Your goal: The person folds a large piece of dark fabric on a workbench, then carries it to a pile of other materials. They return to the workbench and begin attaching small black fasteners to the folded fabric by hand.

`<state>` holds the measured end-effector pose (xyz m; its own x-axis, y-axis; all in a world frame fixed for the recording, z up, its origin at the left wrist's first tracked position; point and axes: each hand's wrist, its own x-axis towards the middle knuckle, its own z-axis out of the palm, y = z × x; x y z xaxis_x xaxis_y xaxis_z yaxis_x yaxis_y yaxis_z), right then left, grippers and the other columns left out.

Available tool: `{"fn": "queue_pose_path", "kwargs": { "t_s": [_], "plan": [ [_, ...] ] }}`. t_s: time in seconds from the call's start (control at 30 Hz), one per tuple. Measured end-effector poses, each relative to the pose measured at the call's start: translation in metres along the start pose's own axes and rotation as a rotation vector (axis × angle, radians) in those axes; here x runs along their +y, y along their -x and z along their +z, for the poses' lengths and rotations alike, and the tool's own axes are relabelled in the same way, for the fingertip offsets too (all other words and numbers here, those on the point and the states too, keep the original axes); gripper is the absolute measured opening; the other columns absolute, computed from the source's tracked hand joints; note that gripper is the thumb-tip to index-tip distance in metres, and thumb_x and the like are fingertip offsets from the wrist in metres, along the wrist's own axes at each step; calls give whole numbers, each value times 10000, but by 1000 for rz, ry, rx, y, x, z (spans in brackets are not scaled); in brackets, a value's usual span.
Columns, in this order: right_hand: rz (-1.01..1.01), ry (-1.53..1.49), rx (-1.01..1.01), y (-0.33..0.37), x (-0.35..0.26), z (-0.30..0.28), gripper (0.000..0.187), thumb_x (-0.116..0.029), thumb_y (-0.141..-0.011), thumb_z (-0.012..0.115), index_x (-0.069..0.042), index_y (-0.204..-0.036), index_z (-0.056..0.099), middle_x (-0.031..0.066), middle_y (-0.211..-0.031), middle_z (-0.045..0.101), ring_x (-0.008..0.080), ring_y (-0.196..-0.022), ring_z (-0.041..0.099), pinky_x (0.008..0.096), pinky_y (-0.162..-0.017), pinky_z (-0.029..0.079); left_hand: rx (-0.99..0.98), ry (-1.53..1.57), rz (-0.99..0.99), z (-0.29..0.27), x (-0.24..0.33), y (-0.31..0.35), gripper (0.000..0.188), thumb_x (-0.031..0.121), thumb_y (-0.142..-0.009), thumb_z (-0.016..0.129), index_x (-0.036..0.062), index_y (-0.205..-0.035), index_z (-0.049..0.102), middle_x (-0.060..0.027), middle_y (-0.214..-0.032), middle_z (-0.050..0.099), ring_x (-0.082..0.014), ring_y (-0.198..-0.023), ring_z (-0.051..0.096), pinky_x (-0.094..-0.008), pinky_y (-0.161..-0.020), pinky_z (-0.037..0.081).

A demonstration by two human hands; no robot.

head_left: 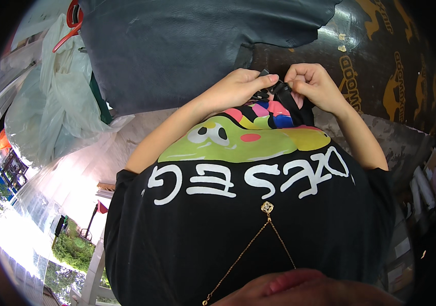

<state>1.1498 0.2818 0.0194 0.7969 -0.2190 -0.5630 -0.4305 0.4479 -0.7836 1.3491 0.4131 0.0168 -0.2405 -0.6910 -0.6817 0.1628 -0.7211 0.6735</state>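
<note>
My left hand [242, 82] is closed in a pinch, its thumb pressed on a black strap [284, 96] just in front of my torso. From the other side, my right hand [314, 85] grips the same strap with curled thumb and fingers. Dark, shiny pieces that look like a buckle show between the two hands, but their exact shape is hard to make out. The strap hangs down against the coloured print of my black shirt [258, 239], and its lower end is lost there.
A large dark blue-grey leather sheet [167, 51] covers the left part of the brown patterned board [376, 76] beyond my hands. At the left hangs a translucent plastic bag [57, 115], near a red-rimmed object [75, 18]. Rolled materials [422, 188] stand at the far right.
</note>
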Motion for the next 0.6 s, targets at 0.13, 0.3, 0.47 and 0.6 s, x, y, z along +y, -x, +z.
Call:
{"fn": "queue_pose_path", "kwargs": {
  "t_s": [0.13,0.3,0.47,0.6],
  "plan": [
    [-34,-46,141,9,-8,14,121,-117,-908,672,-3,-908,630,4,-692,626,65,-612,592,211,-551,486,22,-51,89,-2,-12,-3,518,503,-1022,529,28,-911,703,16,-744,623,-47,-651,515,-220,-594,422],
    [-95,515,216,37,-6,25,169,-142,-883,760,-6,-869,661,14,-709,662,59,-619,592,219,-568,464,55,-119,100,-3,-7,1,511,488,-1033,516,17,-953,697,-24,-817,678,-75,-737,583,-236,-678,475],
    [-290,542,539,48,7,43,136,-100,-879,757,3,-951,707,70,-774,724,115,-695,695,237,-623,533,170,-256,350,5,-12,-3,439,437,-998,602,7,-966,687,-45,-832,677,-99,-703,589,-266,-670,482],
    [-215,358,607,47,11,47,153,-86,-887,751,3,-1009,722,41,-764,709,68,-670,643,212,-620,501,160,-148,418,11,-5,1,329,339,-973,663,16,-1026,691,-51,-893,696,-105,-748,622,-275,-703,502]
  ]
}}
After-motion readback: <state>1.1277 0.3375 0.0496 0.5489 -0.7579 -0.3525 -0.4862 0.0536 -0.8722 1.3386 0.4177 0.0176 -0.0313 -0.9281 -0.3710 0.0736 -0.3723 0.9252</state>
